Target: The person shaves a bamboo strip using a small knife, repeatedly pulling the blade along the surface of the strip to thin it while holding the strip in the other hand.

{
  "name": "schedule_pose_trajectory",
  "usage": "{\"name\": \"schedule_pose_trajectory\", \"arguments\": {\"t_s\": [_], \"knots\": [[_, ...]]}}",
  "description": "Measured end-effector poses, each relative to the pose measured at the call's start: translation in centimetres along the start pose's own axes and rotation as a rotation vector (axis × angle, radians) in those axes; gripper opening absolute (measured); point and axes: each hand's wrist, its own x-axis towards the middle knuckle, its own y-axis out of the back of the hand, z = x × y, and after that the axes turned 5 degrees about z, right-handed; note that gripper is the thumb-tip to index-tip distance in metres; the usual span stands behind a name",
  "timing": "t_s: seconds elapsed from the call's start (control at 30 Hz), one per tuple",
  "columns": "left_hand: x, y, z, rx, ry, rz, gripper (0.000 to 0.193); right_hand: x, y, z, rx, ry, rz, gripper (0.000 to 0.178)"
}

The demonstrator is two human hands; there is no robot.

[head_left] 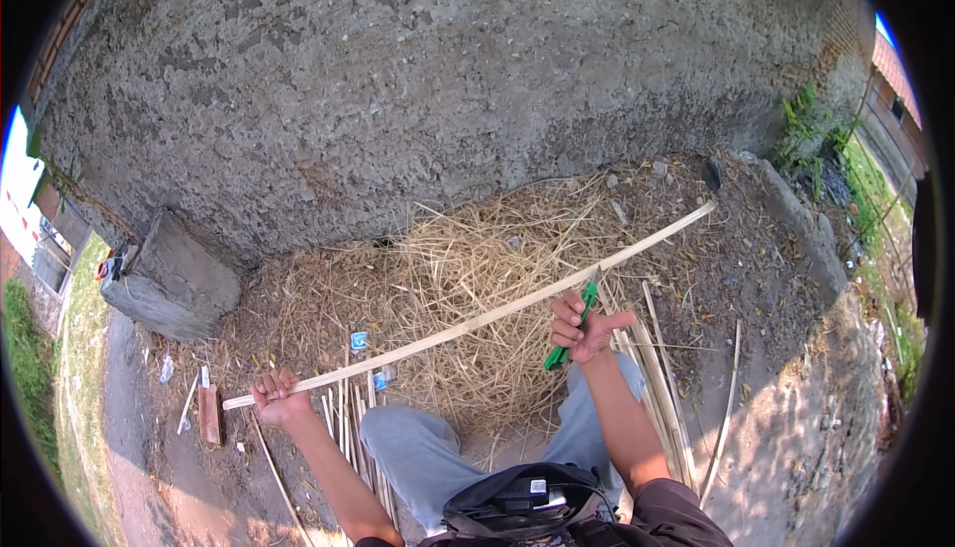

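My left hand (281, 398) is closed round a long pale strip, apparently split bamboo (477, 321), close to its left end. The strip slants up to the right across the view, bowed slightly. In my right hand (594, 332) is a green utility knife (558, 356), fingers curled round its handle and thumb stretched out to the right. Its blade points up and lies at or against the strip, right of the middle; whether it cuts in cannot be seen. Below both hands spreads a heap of thin straw-coloured shavings (477, 373).
A rough grey wall (418, 80) rises in front. More strips (654, 368) lie right of my legs, others (345, 418) left. A concrete block (184, 283) stands at the left, near a small brown wooden piece (209, 415). Blue-and-white litter (359, 340) lies by the heap.
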Motion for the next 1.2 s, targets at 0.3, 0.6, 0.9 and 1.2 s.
{"name": "schedule_pose_trajectory", "arguments": {"t_s": [0.3,0.6,0.9,1.2], "knots": [[-0.1,2.2,2.0,-0.027,-0.009,0.009,0.031,-0.7,0.0,0.1,-0.009,-0.033,-0.039,0.090],[-0.3,3.4,2.9,-0.031,-0.014,0.031,0.030,-0.5,-0.7,0.8,-0.020,-0.070,-0.041,0.087],[-0.1,3.9,3.0,-0.009,-0.038,0.072,0.033,-0.5,-0.9,1.1,-0.051,-0.093,-0.026,0.090],[0.2,4.4,3.6,-0.048,-0.024,0.060,0.033,-0.5,-0.8,1.4,-0.413,0.155,0.567,0.047]]}}
